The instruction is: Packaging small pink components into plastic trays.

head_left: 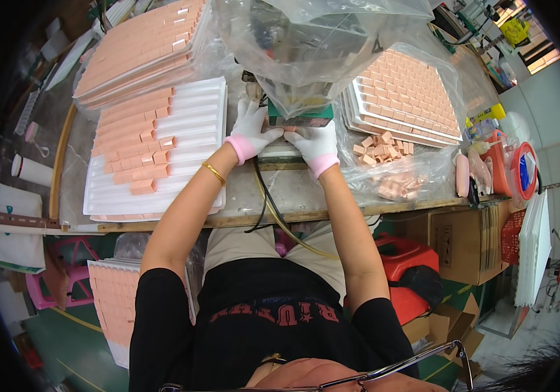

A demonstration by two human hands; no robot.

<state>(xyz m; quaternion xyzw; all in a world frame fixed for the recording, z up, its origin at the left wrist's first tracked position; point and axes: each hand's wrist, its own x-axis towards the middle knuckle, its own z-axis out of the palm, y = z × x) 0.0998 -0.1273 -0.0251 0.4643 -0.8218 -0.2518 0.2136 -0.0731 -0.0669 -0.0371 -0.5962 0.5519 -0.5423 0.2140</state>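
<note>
Both my hands wear white gloves with pink cuffs and meet at the front of a bench machine with a green block [301, 117] at its base. My left hand [251, 129] is open, fingers spread beside the machine and thumb pointing right. From the other side my right hand [318, 144] reaches in with its thumb stretched left; its other fingers are partly hidden by the machine. A small pinkish piece [289, 129] shows between the two thumb tips, too small to make out well. Clear plastic sheeting [306, 62] drapes over the machine.
Left stands a white ridged tray [195, 147] partly covered with peach blocks [139, 147]; stacked full trays [142, 49] lie behind it. On the right are more stacked trays [410, 95], loose blocks [383, 149] and plastic film. A black cable [268, 196] hangs over the table's front edge.
</note>
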